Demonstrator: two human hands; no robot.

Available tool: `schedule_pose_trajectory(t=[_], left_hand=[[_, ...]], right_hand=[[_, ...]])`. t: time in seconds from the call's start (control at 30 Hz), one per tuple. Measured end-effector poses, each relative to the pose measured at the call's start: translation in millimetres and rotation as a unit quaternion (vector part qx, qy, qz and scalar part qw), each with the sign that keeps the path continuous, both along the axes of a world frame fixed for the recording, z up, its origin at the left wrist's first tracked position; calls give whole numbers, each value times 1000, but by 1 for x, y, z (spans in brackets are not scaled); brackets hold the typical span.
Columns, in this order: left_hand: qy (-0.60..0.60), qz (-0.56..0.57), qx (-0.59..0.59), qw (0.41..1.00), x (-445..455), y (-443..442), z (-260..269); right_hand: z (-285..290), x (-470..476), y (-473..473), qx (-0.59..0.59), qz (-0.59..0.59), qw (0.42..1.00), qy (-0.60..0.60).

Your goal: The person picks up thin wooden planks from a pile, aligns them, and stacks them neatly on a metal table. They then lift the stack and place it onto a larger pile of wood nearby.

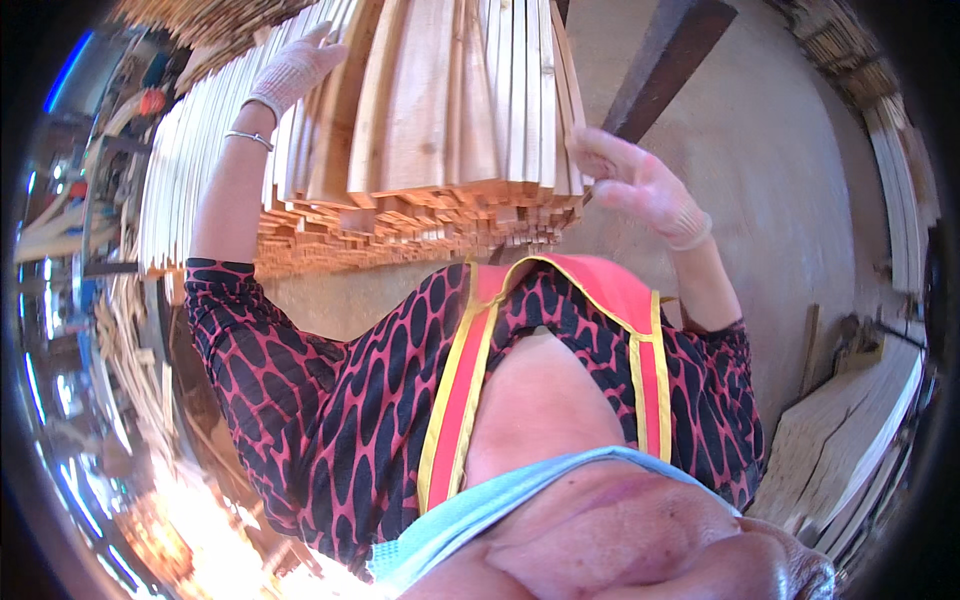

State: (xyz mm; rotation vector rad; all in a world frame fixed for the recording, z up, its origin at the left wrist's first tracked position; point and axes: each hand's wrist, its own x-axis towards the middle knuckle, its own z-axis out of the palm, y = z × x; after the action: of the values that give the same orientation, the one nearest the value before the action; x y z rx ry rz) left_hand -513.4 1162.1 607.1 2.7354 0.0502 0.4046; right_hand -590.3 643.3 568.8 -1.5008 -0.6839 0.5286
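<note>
My left hand (296, 73), in a pale knit glove, rests on top of a stack of wooden strips (412, 97), thumb apart from the fingers. The strips lie lengthwise, pointing away from me, and their sawn ends (420, 217) face my body unevenly. Several wider boards (330, 135) lie among the narrow ones. My right hand (649, 187), also gloved and slightly blurred, is at the stack's right side. Its fingertips meet or nearly meet the outermost strip (564, 97); contact is hard to judge. Thumb and fingers are apart, with nothing seen between them.
A dark metal beam (667, 67) runs beyond my right hand above the concrete floor (757, 172). More timber is stacked at the far right (896, 187), and a pile of boards (832, 427) lies at lower right. Loose wood strips (135, 360) and racks crowd the left.
</note>
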Motion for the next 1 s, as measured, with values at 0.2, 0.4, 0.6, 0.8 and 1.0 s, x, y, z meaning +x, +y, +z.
schedule_pose_trajectory(t=[0.2,0.4,0.6,0.8,1.0], left_hand=[[103,142,166,970,-21,95,-62],[154,105,41,982,-8,126,-99],[127,57,-78,987,-20,143,-63],[32,107,-169,979,-81,113,-8],[97,134,-448,878,-114,84,-58]], right_hand=[[-77,72,30,-26,-102,989,108],[-122,102,111,-60,-168,982,-68],[-134,141,126,-154,-48,987,10],[-147,192,209,-136,68,986,75],[-162,173,321,-44,83,950,298]])
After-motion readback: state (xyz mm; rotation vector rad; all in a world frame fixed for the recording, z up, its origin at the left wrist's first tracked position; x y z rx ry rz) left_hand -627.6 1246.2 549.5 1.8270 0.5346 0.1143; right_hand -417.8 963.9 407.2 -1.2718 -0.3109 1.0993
